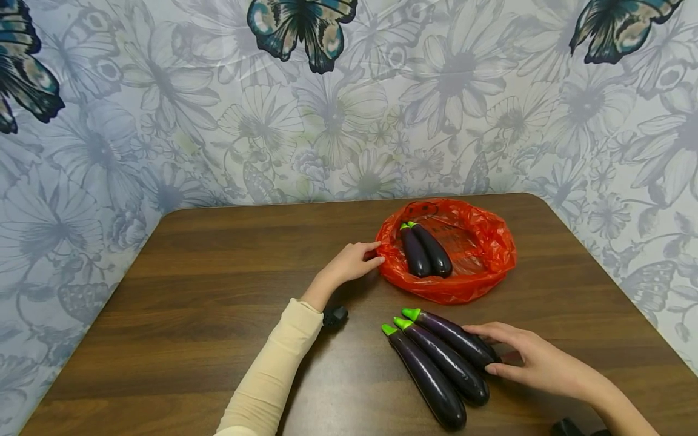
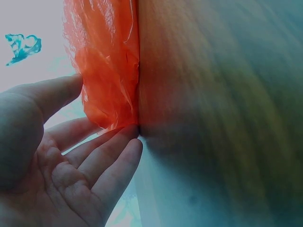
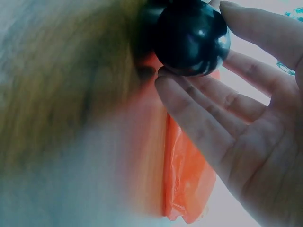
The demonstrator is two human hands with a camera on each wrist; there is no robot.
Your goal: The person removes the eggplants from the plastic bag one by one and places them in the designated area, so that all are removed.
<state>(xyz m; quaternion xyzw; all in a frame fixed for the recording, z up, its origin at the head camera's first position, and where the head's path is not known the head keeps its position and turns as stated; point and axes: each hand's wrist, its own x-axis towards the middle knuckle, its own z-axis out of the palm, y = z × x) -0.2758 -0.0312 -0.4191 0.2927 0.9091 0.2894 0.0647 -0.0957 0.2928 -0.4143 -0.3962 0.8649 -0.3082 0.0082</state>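
A red plastic bag (image 1: pixel 469 290) stands with its mouth spread wide, and two eggplants (image 1: pixel 431 248) lie inside. My left hand (image 1: pixel 351 261) touches the bag's left side, its fingers fairly straight and thumb apart. The left wrist view shows these fingertips right at the red plastic (image 2: pixel 111 90). Three more dark, glossy eggplants with green caps lie side by side in front of the bag. Over the blunt end of the rightmost eggplant (image 1: pixel 455 336), my right hand (image 1: pixel 537 360) has its thumb and fingers on either side. That rounded end (image 3: pixel 191 38) shows between them in the right wrist view.
The near eggplant (image 1: pixel 428 381) and the middle eggplant (image 1: pixel 444 363) lie just left of the right hand. Everything rests on a brown wooden table (image 1: pixel 218 303). A patterned wall (image 1: pixel 327 133) with butterflies rises behind its far edge.
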